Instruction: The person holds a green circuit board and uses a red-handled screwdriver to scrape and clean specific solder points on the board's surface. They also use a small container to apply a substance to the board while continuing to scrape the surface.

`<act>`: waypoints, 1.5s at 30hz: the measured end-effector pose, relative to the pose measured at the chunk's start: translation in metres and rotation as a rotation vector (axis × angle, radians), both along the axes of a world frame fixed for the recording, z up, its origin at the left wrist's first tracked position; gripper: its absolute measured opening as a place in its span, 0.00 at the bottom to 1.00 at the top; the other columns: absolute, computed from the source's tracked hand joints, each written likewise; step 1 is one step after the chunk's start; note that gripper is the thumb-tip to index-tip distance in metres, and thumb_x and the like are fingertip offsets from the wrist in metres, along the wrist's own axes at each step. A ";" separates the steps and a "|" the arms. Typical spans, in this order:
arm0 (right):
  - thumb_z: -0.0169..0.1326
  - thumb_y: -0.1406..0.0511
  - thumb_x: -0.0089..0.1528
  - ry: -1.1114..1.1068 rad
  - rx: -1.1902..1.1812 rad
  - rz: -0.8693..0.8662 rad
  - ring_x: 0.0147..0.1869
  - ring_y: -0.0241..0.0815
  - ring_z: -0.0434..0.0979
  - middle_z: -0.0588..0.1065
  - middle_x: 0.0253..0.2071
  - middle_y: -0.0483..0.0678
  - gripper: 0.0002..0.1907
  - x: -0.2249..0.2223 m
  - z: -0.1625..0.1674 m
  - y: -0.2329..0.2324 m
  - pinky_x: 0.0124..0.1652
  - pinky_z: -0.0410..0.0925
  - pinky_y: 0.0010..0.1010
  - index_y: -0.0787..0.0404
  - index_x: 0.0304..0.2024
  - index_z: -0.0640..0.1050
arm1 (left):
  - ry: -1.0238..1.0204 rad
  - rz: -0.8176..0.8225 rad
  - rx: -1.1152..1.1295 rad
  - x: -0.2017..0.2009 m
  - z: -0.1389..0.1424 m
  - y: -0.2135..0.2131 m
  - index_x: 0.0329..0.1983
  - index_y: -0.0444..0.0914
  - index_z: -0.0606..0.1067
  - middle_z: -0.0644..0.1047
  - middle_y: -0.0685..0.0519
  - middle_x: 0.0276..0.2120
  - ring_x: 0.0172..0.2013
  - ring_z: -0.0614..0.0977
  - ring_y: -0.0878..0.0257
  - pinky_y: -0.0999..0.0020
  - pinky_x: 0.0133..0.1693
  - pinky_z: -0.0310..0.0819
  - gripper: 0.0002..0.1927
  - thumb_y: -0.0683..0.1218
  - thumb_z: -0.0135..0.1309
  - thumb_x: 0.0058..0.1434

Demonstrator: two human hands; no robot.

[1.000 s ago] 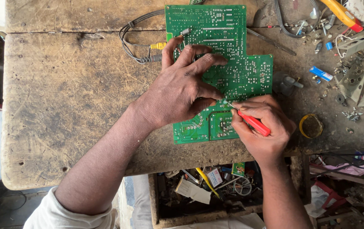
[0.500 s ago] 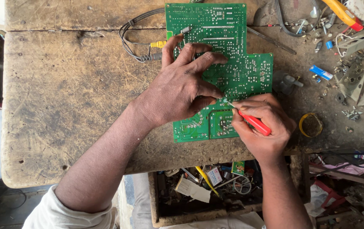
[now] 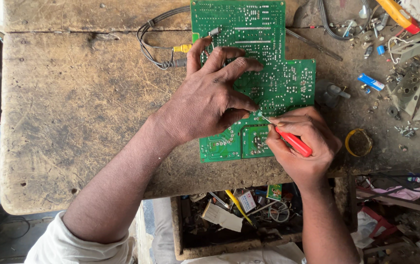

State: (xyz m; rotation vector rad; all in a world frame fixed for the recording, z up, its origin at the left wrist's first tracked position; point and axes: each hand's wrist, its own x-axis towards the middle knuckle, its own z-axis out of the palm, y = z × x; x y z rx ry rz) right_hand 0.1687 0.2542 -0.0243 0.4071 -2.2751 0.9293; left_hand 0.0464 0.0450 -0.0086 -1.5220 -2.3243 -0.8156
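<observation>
**Inspector A:** Lying flat on the worn wooden workbench, solder side up, a green circuit board is recorded. Its upper edge reaches the far side of the bench; its lower edge sits near the front edge.

**Inspector B:** How is the left hand placed?

**Inspector A:** It is spread palm down on the board, fingers fanned and pressed against the green surface. Nothing is gripped by it; the board is pinned under it. The thumb is bent towards the tool tip.

**Inspector B:** And the right hand?

**Inspector A:** It is closed around a small red-handled screwdriver. The thin metal shaft is angled up and to the left, and the tip is seen touching the board just beside the left thumb, close to the step in the board's outline.

**Inspector B:** What is noted around the board?

**Inspector A:** A black cable with a yellow plug is coiled at the board's left edge. A yellow ring-shaped roll is noted near the right hand. A small blue component, loose screws and metal parts are scattered over the right of the bench. A yellow-and-red tool is seen at the top right corner. Below the bench front, an open drawer crammed with mixed parts is observed between the two forearms.
</observation>
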 end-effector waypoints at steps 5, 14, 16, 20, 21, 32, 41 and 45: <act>0.65 0.81 0.57 0.017 0.053 0.000 0.46 0.46 0.83 0.80 0.42 0.54 0.16 0.000 0.001 -0.001 0.42 0.77 0.30 0.66 0.40 0.73 | 0.003 -0.003 0.002 -0.001 0.000 0.000 0.40 0.61 0.86 0.68 0.57 0.65 0.68 0.63 0.52 0.33 0.71 0.37 0.10 0.54 0.69 0.54; 0.64 0.81 0.56 0.014 0.044 0.006 0.46 0.46 0.83 0.80 0.41 0.53 0.16 0.001 0.001 -0.001 0.42 0.77 0.30 0.65 0.39 0.73 | 0.008 -0.001 0.001 0.000 -0.002 0.000 0.40 0.61 0.86 0.68 0.57 0.65 0.69 0.62 0.53 0.33 0.71 0.37 0.09 0.54 0.69 0.55; 0.65 0.81 0.56 0.015 0.045 -0.007 0.46 0.46 0.83 0.80 0.42 0.54 0.16 0.002 0.001 -0.001 0.42 0.77 0.30 0.65 0.40 0.73 | 0.003 -0.001 0.001 0.000 -0.001 0.000 0.39 0.60 0.86 0.68 0.57 0.65 0.68 0.62 0.52 0.32 0.71 0.36 0.09 0.54 0.69 0.54; 0.66 0.81 0.58 0.033 0.061 -0.017 0.47 0.46 0.84 0.80 0.42 0.53 0.16 0.000 0.000 -0.002 0.43 0.77 0.30 0.65 0.40 0.73 | -0.007 -0.003 -0.003 0.000 -0.001 0.000 0.40 0.61 0.86 0.68 0.57 0.65 0.68 0.62 0.52 0.32 0.71 0.36 0.10 0.54 0.68 0.54; 0.65 0.81 0.58 0.022 0.045 -0.016 0.47 0.46 0.83 0.80 0.42 0.53 0.16 0.000 0.000 -0.002 0.43 0.77 0.30 0.65 0.40 0.73 | -0.002 -0.006 0.000 -0.001 -0.001 0.000 0.40 0.61 0.86 0.68 0.58 0.65 0.69 0.62 0.53 0.33 0.71 0.36 0.10 0.54 0.68 0.55; 0.64 0.81 0.56 0.025 0.039 -0.007 0.45 0.46 0.82 0.80 0.41 0.53 0.15 0.001 0.000 -0.002 0.41 0.76 0.31 0.65 0.39 0.73 | 0.000 -0.001 -0.009 0.000 0.000 0.000 0.40 0.61 0.86 0.68 0.57 0.65 0.68 0.63 0.52 0.32 0.71 0.36 0.10 0.54 0.69 0.54; 0.63 0.81 0.56 0.005 0.005 -0.015 0.45 0.45 0.83 0.80 0.41 0.54 0.14 0.002 -0.001 -0.003 0.40 0.76 0.30 0.66 0.39 0.73 | -0.007 -0.001 -0.002 0.001 -0.002 0.001 0.40 0.61 0.86 0.68 0.57 0.65 0.68 0.62 0.52 0.33 0.71 0.36 0.10 0.55 0.69 0.54; 0.65 0.81 0.58 0.024 0.026 -0.022 0.44 0.45 0.83 0.80 0.41 0.54 0.14 0.000 -0.001 -0.003 0.42 0.77 0.30 0.66 0.40 0.74 | -0.016 -0.005 0.004 0.000 0.000 0.000 0.40 0.61 0.86 0.68 0.58 0.65 0.69 0.62 0.53 0.33 0.71 0.36 0.09 0.54 0.69 0.55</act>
